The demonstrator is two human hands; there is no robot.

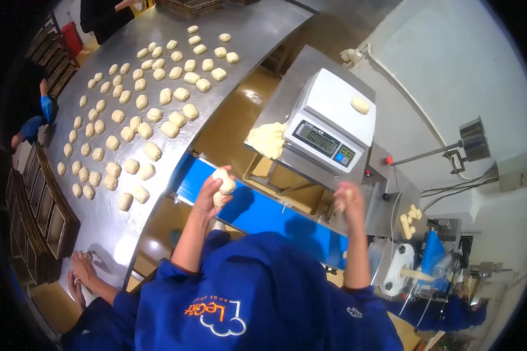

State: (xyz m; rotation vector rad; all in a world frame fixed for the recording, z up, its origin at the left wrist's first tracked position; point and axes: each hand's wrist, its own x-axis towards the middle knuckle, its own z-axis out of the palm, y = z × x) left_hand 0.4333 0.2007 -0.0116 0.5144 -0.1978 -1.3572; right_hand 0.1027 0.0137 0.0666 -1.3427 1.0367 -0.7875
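Note:
My left hand (202,200) is closed around pale dough pieces (223,182), one above another, over the blue conveyor belt (257,209). Farther right, near the belt's far edge, my right hand (352,203) is raised with its fingers curled together. It is slightly blurred, and what lies in its fingers is hard to make out. Beyond the hands, a white digital scale (332,88) carries one rounded dough piece (360,105) on its plate. A flat lump of dough (267,140) lies against the scale's left side.
A steel table (216,99) at left bears many dough pieces (170,129). Stacked baking tins (52,205) stand along its left edge. Co-workers' hands (83,270) and gloved hands (45,108) are at that table. At right is a machine (401,266) with dough scraps (409,222) nearby.

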